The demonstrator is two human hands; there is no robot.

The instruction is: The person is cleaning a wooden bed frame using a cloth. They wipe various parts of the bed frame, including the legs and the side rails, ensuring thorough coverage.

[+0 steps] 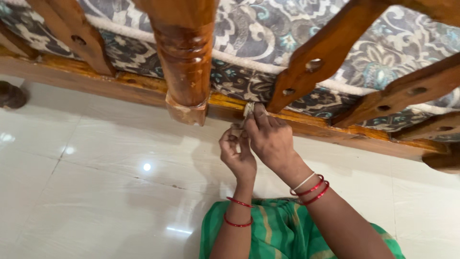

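Head view: a small pale cloth scrap is being pinched in the right hand grip against the wooden bed rail. The left hand grip is being closed on the scrap's lower end. Carved bedpost is standing just left; slanted slats and patterned mattress are crowding above; glossy tile floor below.

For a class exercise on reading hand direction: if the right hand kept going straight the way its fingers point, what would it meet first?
The right hand points up toward the wooden frame rail. It already pinches a small pale strip there, so that comes first, then probably the rail and patterned mattress; depth is unclear.
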